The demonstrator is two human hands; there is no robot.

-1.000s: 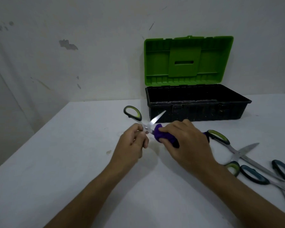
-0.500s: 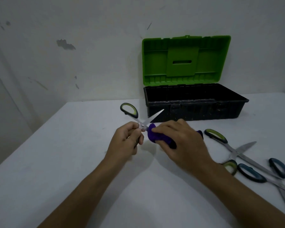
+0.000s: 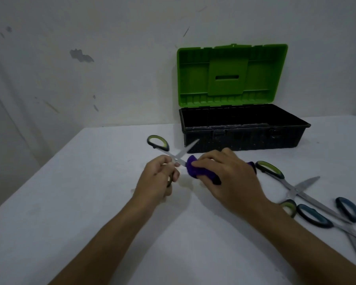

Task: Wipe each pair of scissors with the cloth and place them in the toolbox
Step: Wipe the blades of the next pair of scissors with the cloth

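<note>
My left hand (image 3: 158, 177) grips an opened pair of green-handled scissors (image 3: 174, 152) near the pivot, one handle loop up to the left and one blade tip pointing up right. My right hand (image 3: 224, 173) holds a purple cloth (image 3: 195, 168) wrapped around the other blade, which is hidden inside it. The black toolbox (image 3: 243, 128) stands open behind, its green lid (image 3: 230, 75) upright against the wall. Its inside looks dark and I see nothing in it.
On the white table (image 3: 70, 202) to the right lie another green-handled pair of scissors (image 3: 290, 184), opened, and a blue-handled pair (image 3: 329, 217) with blades running off the right edge. The wall stands close behind the toolbox.
The purple cloth in my right hand has slid slightly along the blade toward the pivot and my left hand. The held scissors have barely shifted.
</note>
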